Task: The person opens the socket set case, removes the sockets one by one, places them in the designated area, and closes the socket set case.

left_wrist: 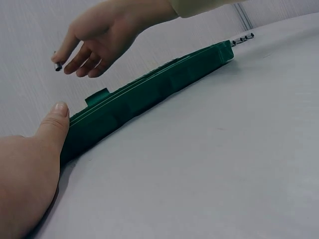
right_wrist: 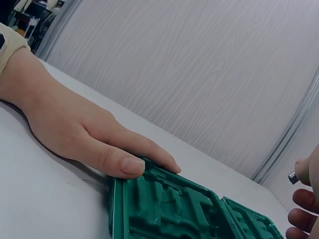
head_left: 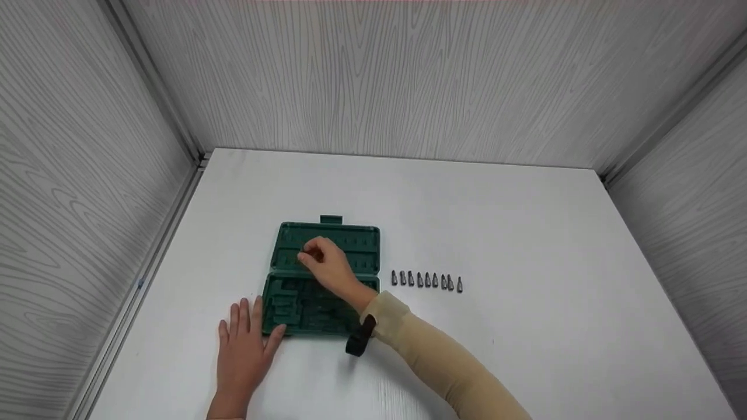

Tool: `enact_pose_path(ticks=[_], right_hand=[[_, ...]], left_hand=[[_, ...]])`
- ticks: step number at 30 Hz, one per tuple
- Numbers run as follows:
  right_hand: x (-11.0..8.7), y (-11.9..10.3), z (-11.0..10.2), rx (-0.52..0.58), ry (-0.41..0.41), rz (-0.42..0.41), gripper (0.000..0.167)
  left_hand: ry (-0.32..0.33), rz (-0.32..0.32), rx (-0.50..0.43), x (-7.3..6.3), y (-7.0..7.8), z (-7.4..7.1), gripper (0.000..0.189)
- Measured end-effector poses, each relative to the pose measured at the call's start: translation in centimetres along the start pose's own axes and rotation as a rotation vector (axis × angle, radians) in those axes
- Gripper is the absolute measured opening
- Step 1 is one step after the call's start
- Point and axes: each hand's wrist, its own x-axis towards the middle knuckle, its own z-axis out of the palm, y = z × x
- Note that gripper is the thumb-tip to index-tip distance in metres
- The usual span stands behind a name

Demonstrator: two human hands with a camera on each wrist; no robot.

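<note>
A green plastic case [head_left: 280, 315] lies opened flat on the table, with moulded slots in its near half and its lid [head_left: 365, 240] folded back. My left hand [head_left: 242, 356] rests palm down at the case's near left corner, fingers straight, thumb [right_wrist: 132, 167] on the rim. Above the lid, my right hand [head_left: 334, 271] pinches a small metal bit [left_wrist: 58, 66] between thumb and forefinger, its other fingers loosely bent. The bit's end pokes out past the fingertips in both wrist views. My right forearm covers part of the case's near half.
Several similar metal bits [head_left: 427, 280] stand in a row on the white table [head_left: 525, 245], right of the case. Grey wood-grain panels [head_left: 373, 76] enclose the table at the back and both sides. A black strap [head_left: 360, 336] circles my right wrist.
</note>
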Motion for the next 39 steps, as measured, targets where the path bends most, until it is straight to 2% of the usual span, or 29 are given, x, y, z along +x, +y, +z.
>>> enact_pose_path(ticks=[5, 15, 23, 28, 34, 39], right_hand=[[-1.5, 0.2, -1.6, 0.023, -0.022, 0.017, 0.016], [-4.9, 1.6, -5.0, 0.041, 0.04, 0.088, 0.017], [-7.8, -1.3, -9.0, 0.036, 0.066, 0.076, 0.018], [-9.2, -0.6, -10.8, 0.016, 0.094, 0.097, 0.015], [-10.7, 1.4, -13.2, 0.033, 0.153, 0.134, 0.012], [-12.0, 1.7, -15.3, -0.005, 0.249, 0.2, 0.013]], left_hand=[[0.025, 0.01, -0.008, -0.1, -0.1, 0.2, 0.084], [0.022, 0.013, -0.012, -0.2, -0.2, 0.3, 0.083], [0.024, 0.02, -0.014, 0.0, -0.1, 0.4, 0.083], [0.021, 0.02, -0.01, 0.0, -0.1, 0.6, 0.083], [0.027, 0.025, -0.016, -0.1, -0.1, 0.7, 0.083], [0.032, 0.028, -0.03, 0.0, -0.1, 0.5, 0.083]])
